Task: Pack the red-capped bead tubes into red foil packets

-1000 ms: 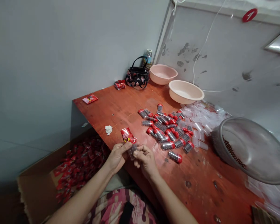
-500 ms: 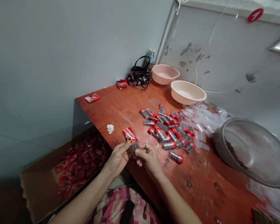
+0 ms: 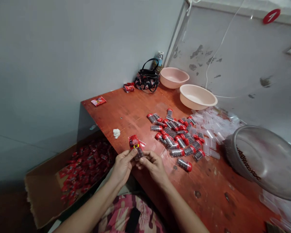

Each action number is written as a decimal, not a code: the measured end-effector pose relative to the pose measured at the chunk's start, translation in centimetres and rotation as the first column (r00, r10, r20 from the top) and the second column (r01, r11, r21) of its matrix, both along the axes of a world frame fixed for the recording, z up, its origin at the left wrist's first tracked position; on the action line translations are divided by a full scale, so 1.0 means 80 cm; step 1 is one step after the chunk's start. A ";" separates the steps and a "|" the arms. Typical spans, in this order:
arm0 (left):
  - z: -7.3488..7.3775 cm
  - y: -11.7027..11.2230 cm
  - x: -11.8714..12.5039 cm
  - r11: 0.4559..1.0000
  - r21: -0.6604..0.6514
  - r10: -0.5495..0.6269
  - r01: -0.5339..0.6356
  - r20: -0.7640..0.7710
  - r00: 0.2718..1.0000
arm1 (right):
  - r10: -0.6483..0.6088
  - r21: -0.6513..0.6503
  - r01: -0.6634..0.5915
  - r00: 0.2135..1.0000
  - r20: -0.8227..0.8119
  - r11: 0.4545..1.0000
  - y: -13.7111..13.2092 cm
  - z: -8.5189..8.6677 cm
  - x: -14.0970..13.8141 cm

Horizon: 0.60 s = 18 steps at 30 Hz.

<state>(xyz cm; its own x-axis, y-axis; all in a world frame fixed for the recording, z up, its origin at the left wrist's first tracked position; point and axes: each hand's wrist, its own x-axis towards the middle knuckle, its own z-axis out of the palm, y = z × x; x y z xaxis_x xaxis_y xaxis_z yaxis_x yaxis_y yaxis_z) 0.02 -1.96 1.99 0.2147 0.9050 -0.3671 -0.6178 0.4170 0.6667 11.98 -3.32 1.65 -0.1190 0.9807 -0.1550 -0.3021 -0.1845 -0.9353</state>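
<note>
Near the table's front edge, both my hands are closed round one small clear bottle of dark round beads point(image 3: 138, 155). A red printed label point(image 3: 134, 141) with a yellow spot lies over its upper end. The thumb of my left hand point(image 3: 122, 165) presses the label against the bottle. My right hand point(image 3: 155, 165) pinches the bottle's lower end between thumb and fingers. Behind the held label, a glossy edge of more red material shows on the table. To the right lie several similar bottles with red caps point(image 3: 171, 141). The fingertips under the bottle are hidden.
A grey basin point(image 3: 269, 142) with brown beads stands right, beside empty clear tubes point(image 3: 213, 124). Two pale basins point(image 3: 197, 97), a flowered handbag point(image 3: 146, 81) and a flask point(image 3: 160, 60) are at the back. A cardboard box point(image 3: 38, 200) of red packets sits below left.
My left hand has brought a red label up over the bottle; before, the red piece lay on the table just beyond it. My right hand keeps its grip. The view has shifted slightly.
</note>
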 end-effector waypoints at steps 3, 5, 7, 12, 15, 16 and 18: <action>-0.002 -0.006 -0.002 0.999 -0.047 0.004 -0.004 -0.001 1.000 | -0.036 -0.041 0.035 0.999 -0.012 0.999 0.004 -0.003 -0.006; -0.002 -0.011 -0.004 0.998 -0.067 0.006 -0.007 -0.014 1.000 | -0.052 -0.065 0.050 0.998 -0.019 0.997 0.010 -0.006 -0.014; -0.004 -0.014 -0.012 0.997 -0.076 -0.017 0.015 -0.024 1.000 | -0.040 -0.064 0.040 0.999 0.003 0.997 0.014 -0.009 -0.024; -0.017 -0.017 -0.072 0.975 -0.146 0.169 -0.166 0.002 0.986 | -0.046 0.108 0.014 0.954 0.297 0.994 0.006 -0.008 -0.015; -0.029 -0.025 -0.118 0.898 -0.189 0.367 -0.398 -0.179 0.913 | -0.297 0.404 0.020 0.712 0.637 0.915 -0.005 -0.012 0.028; -0.032 -0.029 -0.127 0.894 -0.190 0.359 -0.406 -0.238 0.902 | -0.407 0.496 -0.014 0.553 0.727 0.868 -0.006 -0.016 0.046; -0.034 -0.033 -0.131 0.915 -0.114 0.325 -0.388 -0.364 0.873 | -0.515 0.541 -0.087 0.215 0.830 0.836 -0.003 -0.029 0.079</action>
<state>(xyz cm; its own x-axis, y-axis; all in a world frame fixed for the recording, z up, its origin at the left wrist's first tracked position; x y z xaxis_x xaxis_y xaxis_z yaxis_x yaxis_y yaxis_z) -10.44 -4.61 -0.72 -0.2721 0.8092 -0.5207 -0.5035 0.3414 0.7937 18.30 -3.59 -0.63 0.0402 0.9108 0.4110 0.8610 0.1772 -0.4768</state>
